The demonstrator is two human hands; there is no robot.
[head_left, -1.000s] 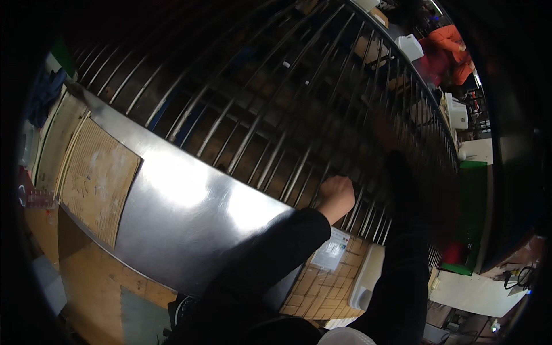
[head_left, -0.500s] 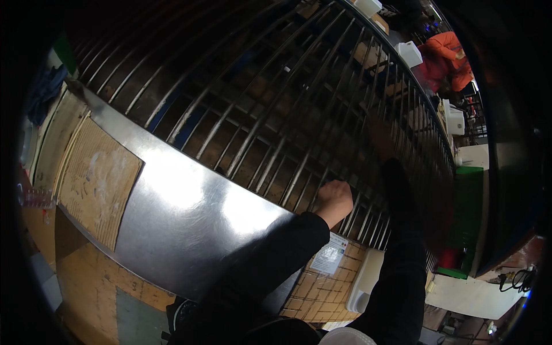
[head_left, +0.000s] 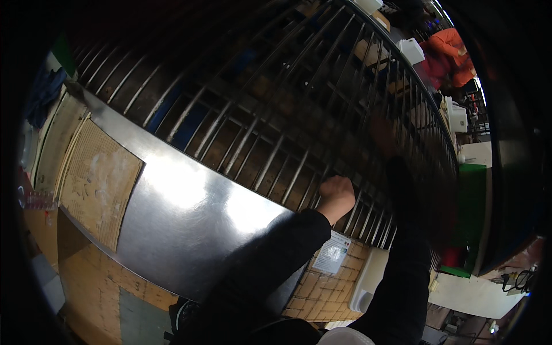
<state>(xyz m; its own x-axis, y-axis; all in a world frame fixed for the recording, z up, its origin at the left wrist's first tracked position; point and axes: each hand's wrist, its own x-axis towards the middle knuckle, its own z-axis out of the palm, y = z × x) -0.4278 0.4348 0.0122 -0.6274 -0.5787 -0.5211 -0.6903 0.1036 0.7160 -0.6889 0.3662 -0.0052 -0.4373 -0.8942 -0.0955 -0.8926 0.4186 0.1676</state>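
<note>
My left hand is curled into a fist over the near end of a rack of parallel metal bars. Its fingers face away from view, so whether they wrap a bar cannot be made out. Farther along the same bars, my right hand reaches out in deep shadow. Its fingers are too dark to read. Both forearms wear black sleeves, and the left one crosses a shiny steel tabletop beside the rack.
Ridged cardboard lies on the steel at left. A printed sheet rests on a brown patterned surface near a white tray. Green panel stands at right; beyond the rack are white boxes and a person in orange.
My left fist has turned slightly toward the left over the bars. My right hand stays deep over the rack. The view has shifted a little.
</note>
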